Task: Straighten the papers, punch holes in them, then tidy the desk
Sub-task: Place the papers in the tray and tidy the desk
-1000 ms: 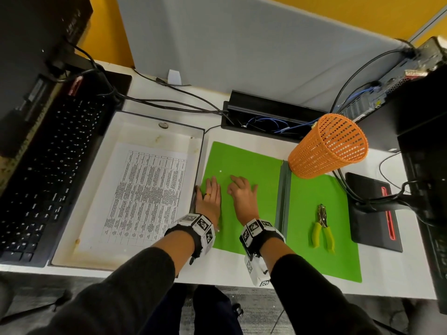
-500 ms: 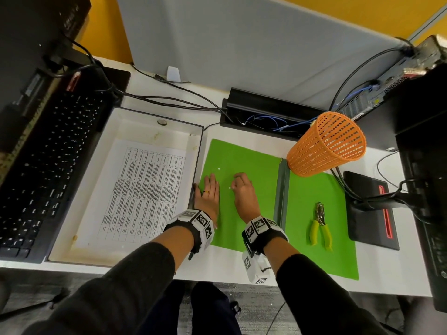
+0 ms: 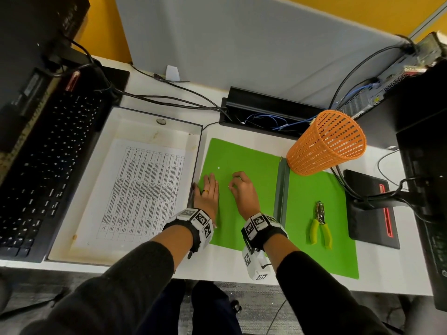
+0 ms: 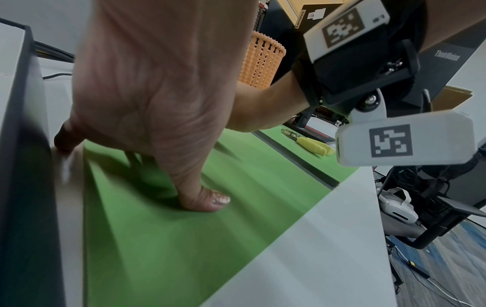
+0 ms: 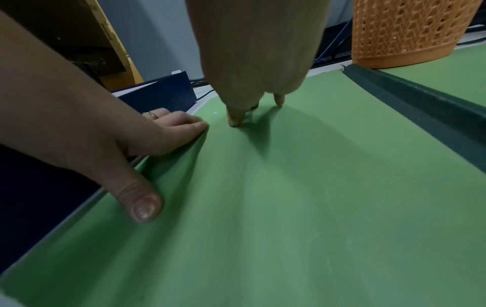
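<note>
The printed papers [image 3: 142, 189], a sheet covered in a dense table too small to read, lie flat in the shallow white tray [image 3: 79, 204] on the left part of the desk [image 3: 391, 269], with a small round dark object [image 3: 161, 121] on the tray floor beyond them. Just right of the tray an open green folder [image 3: 242, 155] with a dark spine [image 3: 281, 189] lies spread on the desk. The left hand [image 3: 207, 192] rests flat on the folder's left edge, fingers straight and together, thumb pressed to the green surface and a ring on one finger. The right hand [image 3: 244, 191] is on the same leaf with curled fingers, the tips bunched against the surface; whether they pinch one of the tiny white specks there, I cannot tell. On the folder's right leaf lies the hole punch [image 3: 320, 224] with yellow-green handles, apart from both hands. An orange mesh basket [image 3: 329, 143] stands at the folder's far edge by the spine. A black keyboard [image 3: 46, 165] sits left of the tray, cables run to a black cable box [image 3: 266, 112] behind, and a monitor base [image 3: 370, 209] sits at right. The left wrist view shows "ThinkVision" [image 4: 447, 55] on a monitor and "Lenovo" on a box [image 4: 313, 14].
</note>
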`<act>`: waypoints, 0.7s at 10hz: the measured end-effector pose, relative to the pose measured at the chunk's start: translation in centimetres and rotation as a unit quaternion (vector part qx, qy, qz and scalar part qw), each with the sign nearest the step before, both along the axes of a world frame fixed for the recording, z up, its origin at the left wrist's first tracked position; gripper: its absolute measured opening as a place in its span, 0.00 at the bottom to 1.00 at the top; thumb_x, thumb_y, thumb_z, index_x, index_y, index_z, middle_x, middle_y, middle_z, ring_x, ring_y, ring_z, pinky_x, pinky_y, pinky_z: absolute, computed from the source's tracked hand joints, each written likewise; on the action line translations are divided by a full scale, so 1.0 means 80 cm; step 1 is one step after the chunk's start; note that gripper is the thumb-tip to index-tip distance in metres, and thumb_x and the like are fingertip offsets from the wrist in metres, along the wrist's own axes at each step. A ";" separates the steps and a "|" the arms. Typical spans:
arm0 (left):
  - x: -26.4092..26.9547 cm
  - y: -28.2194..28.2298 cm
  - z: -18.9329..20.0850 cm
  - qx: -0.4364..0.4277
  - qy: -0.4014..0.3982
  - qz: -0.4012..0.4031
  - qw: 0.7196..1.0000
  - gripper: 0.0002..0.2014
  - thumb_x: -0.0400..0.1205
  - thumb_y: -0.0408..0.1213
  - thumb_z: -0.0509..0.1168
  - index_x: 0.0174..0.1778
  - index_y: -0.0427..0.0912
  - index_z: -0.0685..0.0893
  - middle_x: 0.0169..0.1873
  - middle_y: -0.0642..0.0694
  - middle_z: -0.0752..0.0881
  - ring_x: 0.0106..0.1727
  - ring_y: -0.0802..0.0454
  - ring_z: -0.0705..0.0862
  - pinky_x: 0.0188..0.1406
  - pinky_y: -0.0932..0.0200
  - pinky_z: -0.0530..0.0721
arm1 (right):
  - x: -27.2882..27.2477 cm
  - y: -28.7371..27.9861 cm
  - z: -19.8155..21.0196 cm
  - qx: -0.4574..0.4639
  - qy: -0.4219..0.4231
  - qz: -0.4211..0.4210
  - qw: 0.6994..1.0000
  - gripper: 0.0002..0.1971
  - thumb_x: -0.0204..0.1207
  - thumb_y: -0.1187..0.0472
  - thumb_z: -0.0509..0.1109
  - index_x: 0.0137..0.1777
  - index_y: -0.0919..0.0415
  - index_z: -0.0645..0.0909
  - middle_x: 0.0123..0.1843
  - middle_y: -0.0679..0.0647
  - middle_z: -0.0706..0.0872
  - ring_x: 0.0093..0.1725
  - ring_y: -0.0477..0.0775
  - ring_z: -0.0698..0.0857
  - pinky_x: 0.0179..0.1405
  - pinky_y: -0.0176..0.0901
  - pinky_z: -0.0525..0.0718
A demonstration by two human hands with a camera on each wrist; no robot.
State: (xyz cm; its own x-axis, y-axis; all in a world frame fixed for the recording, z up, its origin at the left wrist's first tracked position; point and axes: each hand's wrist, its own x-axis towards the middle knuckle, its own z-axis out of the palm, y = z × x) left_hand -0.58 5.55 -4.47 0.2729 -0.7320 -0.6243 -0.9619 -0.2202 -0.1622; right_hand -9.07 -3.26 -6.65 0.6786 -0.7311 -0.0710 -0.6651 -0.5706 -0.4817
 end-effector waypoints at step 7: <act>0.000 -0.002 -0.001 0.012 0.008 0.010 1.000 0.66 0.70 0.62 0.72 0.80 0.28 0.30 0.80 0.29 0.32 0.82 0.33 0.37 0.79 0.35 0.50 | 0.007 0.001 0.004 -0.054 0.119 0.040 0.991 0.04 0.76 0.74 0.64 0.45 0.68 0.79 0.71 0.63 0.74 0.71 0.61 0.74 0.76 0.72 0.60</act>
